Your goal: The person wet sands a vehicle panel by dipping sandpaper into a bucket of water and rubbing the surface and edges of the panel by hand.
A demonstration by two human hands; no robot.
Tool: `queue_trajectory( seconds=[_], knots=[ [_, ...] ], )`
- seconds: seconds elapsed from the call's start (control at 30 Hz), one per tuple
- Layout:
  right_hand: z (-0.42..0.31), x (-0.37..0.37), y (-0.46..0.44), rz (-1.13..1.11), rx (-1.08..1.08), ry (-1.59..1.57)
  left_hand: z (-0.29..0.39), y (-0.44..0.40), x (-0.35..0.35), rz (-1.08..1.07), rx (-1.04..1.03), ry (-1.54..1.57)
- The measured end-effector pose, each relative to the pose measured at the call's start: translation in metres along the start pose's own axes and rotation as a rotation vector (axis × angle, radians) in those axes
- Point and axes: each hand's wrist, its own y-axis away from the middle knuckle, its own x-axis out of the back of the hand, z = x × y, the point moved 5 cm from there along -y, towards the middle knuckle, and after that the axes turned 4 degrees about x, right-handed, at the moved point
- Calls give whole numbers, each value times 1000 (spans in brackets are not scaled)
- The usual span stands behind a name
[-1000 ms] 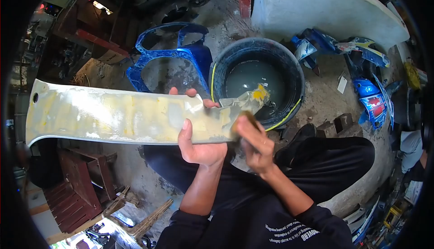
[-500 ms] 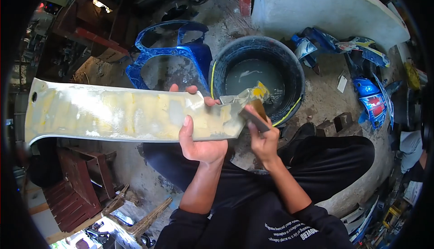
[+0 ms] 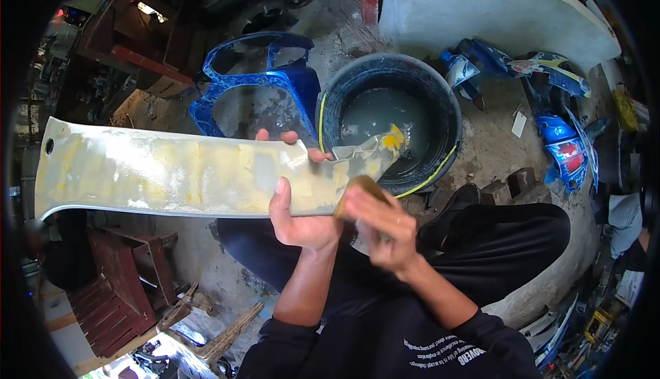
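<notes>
My left hand [image 3: 302,226] is closed round the narrow part of a long body panel [image 3: 158,172], its thumb on the near face and its fingertips showing past the far edge. The panel is pale, with cream and yellow filler patches and wet-looking shine. Its stepped, tapering right end reaches over a black bucket [image 3: 452,97] that has greyish water in it. My right hand [image 3: 390,236], slightly blurred, grips a brown piece of sandpaper [image 3: 366,185] against the panel's lower right edge, close to the left wrist.
A blue plastic frame [image 3: 295,87] lies on the concrete floor behind the panel. Blue fairing pieces [image 3: 557,131] rest at the right, near a white curved sheet [image 3: 481,7]. Bricks [image 3: 512,186] sit beyond my crossed legs [image 3: 495,241]. A dark red wooden rack [image 3: 117,296] stands at lower left.
My right hand has moved left and slightly down along the panel with the sandpaper, from the stepped end towards my left hand. The left hand and panel are nearly still.
</notes>
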Motion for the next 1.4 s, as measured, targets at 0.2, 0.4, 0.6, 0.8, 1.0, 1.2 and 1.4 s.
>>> queue_trajectory(
  seconds=[0.2,0.4,0.6,0.8,1.0,1.2,1.4],
  knots=[
    [15,1,-5,47,-14,1,1,-1,4,17,-28,-1],
    [50,5,-9,144,-254,8,1,-1,5,10,-31,-14],
    [-6,-2,1,-5,12,-9,2,-1,4,-31,1,-2],
    [50,5,-4,117,-131,26,2,-3,3,-21,-38,-6],
    [49,8,-7,132,-278,14,3,-4,4,6,-31,-41],
    [-8,0,-4,-14,-17,-42,2,0,1,-23,5,0],
    [67,6,-9,172,-390,5,2,-2,4,-17,-20,-63]
  ],
)
